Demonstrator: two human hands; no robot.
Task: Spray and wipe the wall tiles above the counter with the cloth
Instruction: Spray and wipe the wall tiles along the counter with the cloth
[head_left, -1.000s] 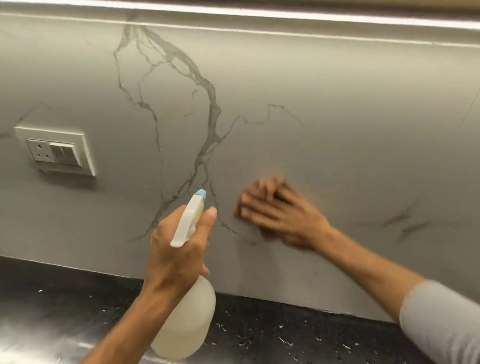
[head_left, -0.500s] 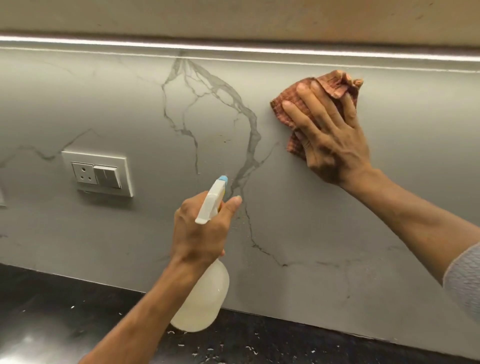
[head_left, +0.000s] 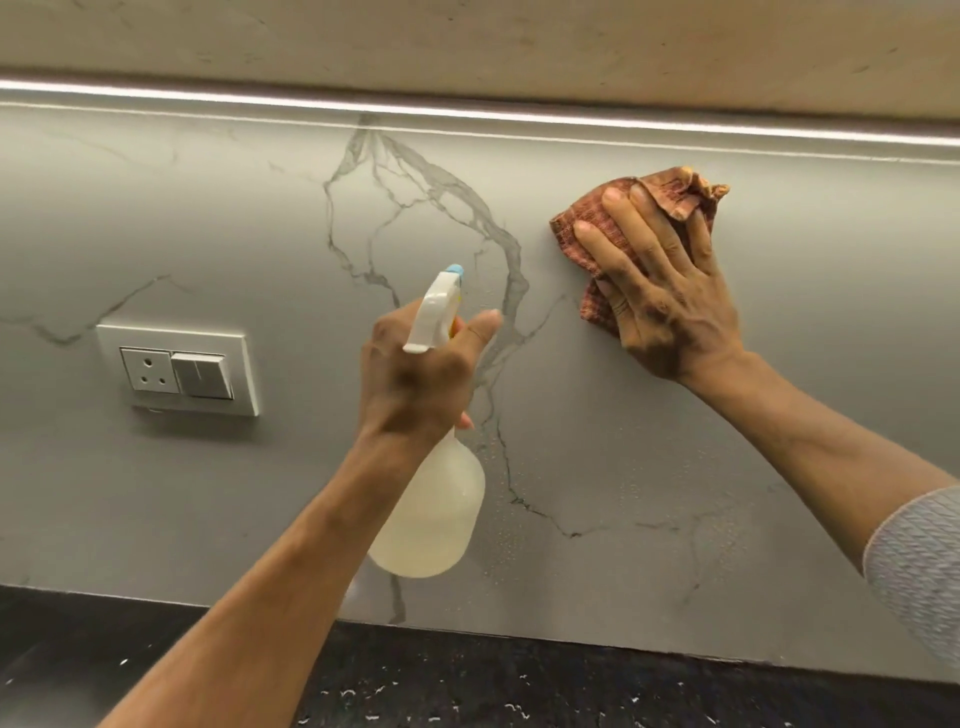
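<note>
The grey, marble-veined wall tile (head_left: 208, 218) fills the view above the counter. My right hand (head_left: 660, 291) presses a crumpled reddish-orange checked cloth (head_left: 670, 192) flat against the upper right of the tile, fingers spread over it. My left hand (head_left: 415, 379) grips the neck of a white spray bottle (head_left: 436, 504) with a blue nozzle tip, pointed at the wall in the middle. The bottle holds pale liquid. Fine droplets speckle the tile to the right of the bottle.
A white socket and switch plate (head_left: 179, 369) is set into the wall at the left. A lit strip (head_left: 467, 111) runs under the cabinet along the tile's top edge. The black speckled counter (head_left: 467, 691) lies below.
My right hand has carried the cloth from low on the tile up to the upper right area. The left hand has kept the bottle raised toward the wall.
</note>
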